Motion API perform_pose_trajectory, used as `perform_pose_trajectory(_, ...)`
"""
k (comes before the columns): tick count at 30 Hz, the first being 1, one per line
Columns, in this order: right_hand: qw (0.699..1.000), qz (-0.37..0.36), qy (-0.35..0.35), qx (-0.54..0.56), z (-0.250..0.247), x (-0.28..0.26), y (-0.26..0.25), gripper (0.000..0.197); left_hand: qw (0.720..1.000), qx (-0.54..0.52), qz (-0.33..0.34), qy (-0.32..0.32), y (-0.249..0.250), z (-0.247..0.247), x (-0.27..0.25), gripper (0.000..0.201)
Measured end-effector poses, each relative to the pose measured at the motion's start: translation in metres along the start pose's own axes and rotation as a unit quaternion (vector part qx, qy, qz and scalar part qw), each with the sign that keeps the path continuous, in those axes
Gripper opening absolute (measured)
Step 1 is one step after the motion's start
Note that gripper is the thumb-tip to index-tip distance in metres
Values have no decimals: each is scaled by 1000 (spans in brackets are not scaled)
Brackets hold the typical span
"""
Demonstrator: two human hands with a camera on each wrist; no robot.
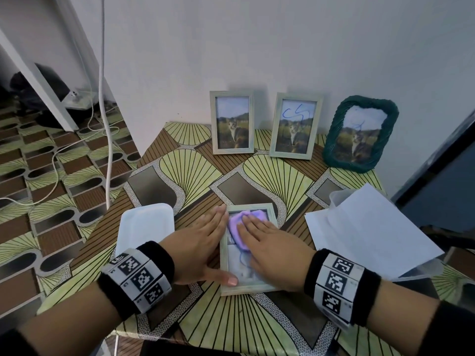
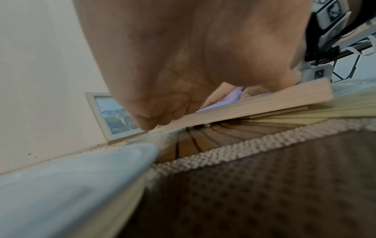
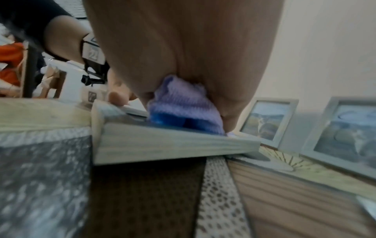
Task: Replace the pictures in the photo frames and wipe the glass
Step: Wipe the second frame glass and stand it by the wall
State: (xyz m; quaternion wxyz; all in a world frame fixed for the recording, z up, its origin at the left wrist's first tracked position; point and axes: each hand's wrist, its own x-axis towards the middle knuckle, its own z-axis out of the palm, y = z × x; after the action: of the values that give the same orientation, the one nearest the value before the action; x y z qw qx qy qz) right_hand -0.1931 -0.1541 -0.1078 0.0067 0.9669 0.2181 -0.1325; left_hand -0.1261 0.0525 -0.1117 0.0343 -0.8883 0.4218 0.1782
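A pale wooden photo frame (image 1: 240, 268) lies flat, glass up, on the patterned table (image 1: 185, 170). Blue pen scribble shows on its glass. My left hand (image 1: 208, 242) lies flat along the frame's left edge, fingers straight and the thumb across the lower corner. My right hand (image 1: 264, 242) presses a folded purple cloth (image 1: 237, 224) flat onto the upper glass. In the right wrist view the cloth (image 3: 183, 104) is squeezed between palm (image 3: 183, 48) and frame (image 3: 162, 143). In the left wrist view, the frame's side (image 2: 254, 104) runs under the left hand (image 2: 183, 64).
Three more frames lean on the wall: a clean one (image 1: 232, 122), one with blue scribble (image 1: 295, 128), and a green woven one (image 1: 359, 133). A white plastic lid (image 1: 146, 227) lies left of my hands. White paper sheets (image 1: 367, 227) cover a clear tub (image 1: 339, 199) at right.
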Motion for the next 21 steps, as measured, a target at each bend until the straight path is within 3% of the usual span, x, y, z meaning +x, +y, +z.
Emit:
perform_pose_trajectory(8, 996, -34, -33, 72, -6, 16, -2, 66, 1000, -8, 1, 29, 2, 2, -3, 128)
perform_pose_trajectory(17, 979, -154, -51, 120, -11, -30, 1, 50, 1000, 15, -19, 9, 5, -2, -2, 131)
perform_pose_trajectory(21, 985, -159, -71, 17, -16, -38, 12, 49, 1000, 0, -18, -7, 6, -5, -3, 132)
